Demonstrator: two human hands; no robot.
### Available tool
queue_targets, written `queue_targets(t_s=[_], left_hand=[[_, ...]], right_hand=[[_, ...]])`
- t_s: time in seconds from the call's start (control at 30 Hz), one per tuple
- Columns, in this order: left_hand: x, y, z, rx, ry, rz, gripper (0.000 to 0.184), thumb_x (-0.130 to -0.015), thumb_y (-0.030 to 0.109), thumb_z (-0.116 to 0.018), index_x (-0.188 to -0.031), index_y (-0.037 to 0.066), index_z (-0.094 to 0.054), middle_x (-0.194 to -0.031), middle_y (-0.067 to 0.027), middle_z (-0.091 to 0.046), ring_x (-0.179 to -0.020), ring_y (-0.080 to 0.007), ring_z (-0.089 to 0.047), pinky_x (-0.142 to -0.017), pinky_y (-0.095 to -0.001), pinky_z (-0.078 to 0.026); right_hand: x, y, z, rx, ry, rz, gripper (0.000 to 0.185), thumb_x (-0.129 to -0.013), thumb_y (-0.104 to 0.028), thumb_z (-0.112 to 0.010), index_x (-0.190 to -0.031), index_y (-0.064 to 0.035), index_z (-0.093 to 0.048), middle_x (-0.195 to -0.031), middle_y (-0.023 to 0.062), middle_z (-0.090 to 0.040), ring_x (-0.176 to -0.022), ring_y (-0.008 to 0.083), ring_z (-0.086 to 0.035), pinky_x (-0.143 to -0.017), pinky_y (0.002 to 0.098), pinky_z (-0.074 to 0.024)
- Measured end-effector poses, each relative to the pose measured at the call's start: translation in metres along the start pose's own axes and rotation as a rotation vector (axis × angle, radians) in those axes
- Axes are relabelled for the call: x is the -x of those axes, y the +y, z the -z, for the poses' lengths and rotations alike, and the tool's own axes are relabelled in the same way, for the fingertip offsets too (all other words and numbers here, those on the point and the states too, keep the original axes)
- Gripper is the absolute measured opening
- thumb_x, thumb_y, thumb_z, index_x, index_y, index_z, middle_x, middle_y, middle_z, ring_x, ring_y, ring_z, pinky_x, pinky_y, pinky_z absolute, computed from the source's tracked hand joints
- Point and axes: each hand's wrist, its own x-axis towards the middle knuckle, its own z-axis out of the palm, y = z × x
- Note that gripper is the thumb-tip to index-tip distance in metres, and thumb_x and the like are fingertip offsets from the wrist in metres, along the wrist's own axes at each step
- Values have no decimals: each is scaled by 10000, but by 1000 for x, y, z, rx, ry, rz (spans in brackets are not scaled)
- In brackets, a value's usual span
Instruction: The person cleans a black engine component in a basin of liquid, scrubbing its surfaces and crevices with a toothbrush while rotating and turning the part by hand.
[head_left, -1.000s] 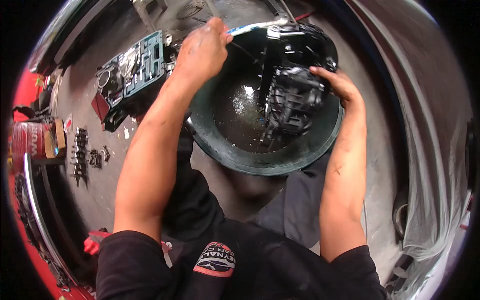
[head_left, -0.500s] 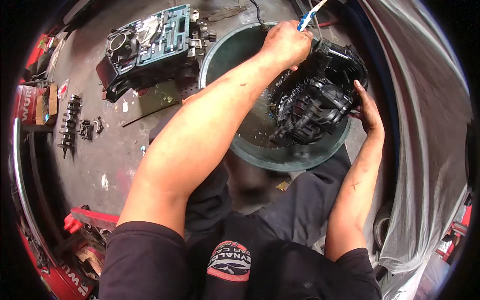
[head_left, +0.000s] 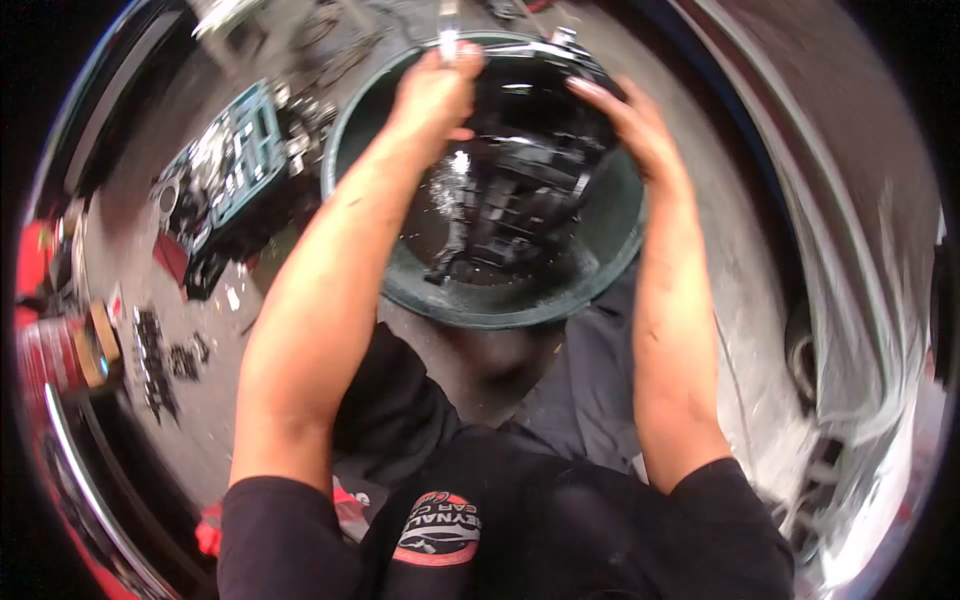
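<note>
My left hand (head_left: pixel 437 92) is closed around a slim white-and-blue handled tool (head_left: pixel 449 22). Its handle points up past the tub rim, and its working end is hidden. A wet, black ribbed engine part (head_left: pixel 530 190) stands tilted inside a round dark green tub (head_left: pixel 500 312). With fingers over its upper right edge, my right hand (head_left: pixel 640 125) grips this part. My left hand is just left of the part's upper side; motion blur hides whether they touch. Murky liquid (head_left: pixel 425 225) with bright reflections shows at the tub's left.
An engine block (head_left: pixel 205 265) with an open teal tool case (head_left: pixel 245 145) on it stands left of the tub. A crankshaft (head_left: pixel 150 360) and small metal parts (head_left: pixel 185 357) lie on the floor farther left. Grey plastic sheeting (head_left: pixel 860 250) hangs at the right.
The view has turned and blurred, shifting the tub left. My right hand has moved up along the engine part, which now stands more upright. My left hand still holds the tool.
</note>
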Motion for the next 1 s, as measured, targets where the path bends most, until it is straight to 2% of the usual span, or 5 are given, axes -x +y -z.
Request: queue_targets(t_s=[0.3,0.43,0.63,0.87,1.0], left_hand=[[-3,-12,21,107,180,90,474,-965,363,-625,-1317,75,-491,-1284,-217,-503,-852,-382,-662,-657,-496,-618],[-36,-27,70,294,42,101,432,-944,298,-660,-1251,27,-524,-1100,-205,-639,-766,-359,-688,-648,-457,-624],[5,38,54,192,55,-74,503,-916,347,-693,-1231,-31,-595,-1110,-155,-685,-988,-316,-675,-922,-476,-534],[68,83,39,248,-199,-195,688,-1018,423,-482,-1523,-4,-289,-1506,-180,-408,-1380,-331,-395,-1161,-474,-291],[67,81,39,416,-231,-221,662,-1021,446,-479,-1516,34,-327,-1509,-161,-414,-1376,-324,-399,-1166,-479,-284]], right_hand=[[6,8,-53,-18,161,150,745,-632,-295,-840,-1278,-11,-602,-1167,231,-679,-1087,316,-668,-943,388,-523],[40,-22,-80,-62,251,-19,745,-653,-222,-784,-1312,10,-525,-1176,237,-628,-1143,340,-605,-1048,469,-383],[75,-62,-74,-271,414,91,819,-648,-176,-799,-1347,61,-447,-1181,276,-567,-1140,427,-543,-1044,499,-317],[91,-93,-66,-145,725,488,700,-735,-291,-694,-1301,75,-505,-1206,375,-541,-1020,452,-582,-1025,539,-307],[94,-94,-48,-182,757,648,627,-761,-293,-666,-1282,39,-566,-1172,368,-571,-1040,486,-577,-1067,572,-289]])
